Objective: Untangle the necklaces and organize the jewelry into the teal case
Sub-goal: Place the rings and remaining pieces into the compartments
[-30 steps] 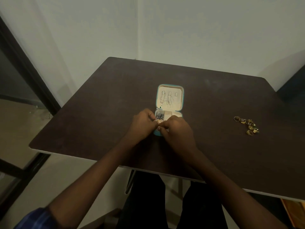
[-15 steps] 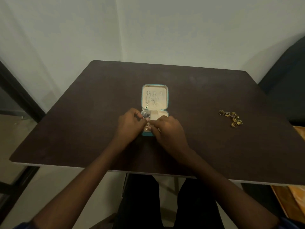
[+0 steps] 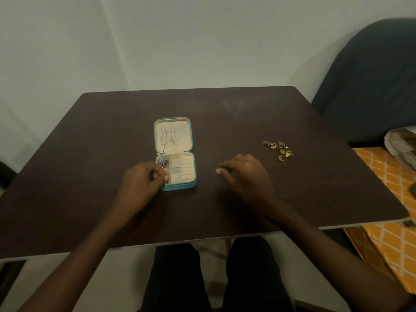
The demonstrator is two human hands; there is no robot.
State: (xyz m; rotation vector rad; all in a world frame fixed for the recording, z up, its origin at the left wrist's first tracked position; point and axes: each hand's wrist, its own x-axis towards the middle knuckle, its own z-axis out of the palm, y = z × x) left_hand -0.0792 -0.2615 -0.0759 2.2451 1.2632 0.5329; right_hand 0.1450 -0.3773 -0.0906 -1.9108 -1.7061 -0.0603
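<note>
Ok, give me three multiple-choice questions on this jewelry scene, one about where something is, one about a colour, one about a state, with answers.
1. Where does the pile of gold jewelry lie?
A. inside the case
B. on the table, right of the case
C. on the chair

2. What colour is the outside of the jewelry case?
A. teal
B. red
C. black

3. How is the case?
A. zipped shut
B. open, lid laid flat
C. upside down

Answers: 1 B, the gold pieces sit on bare tabletop beyond the right hand. 2 A, its rim and front wall are teal. 3 B, the cream lining and compartments show, with the left hand at the front left compartment.
</note>
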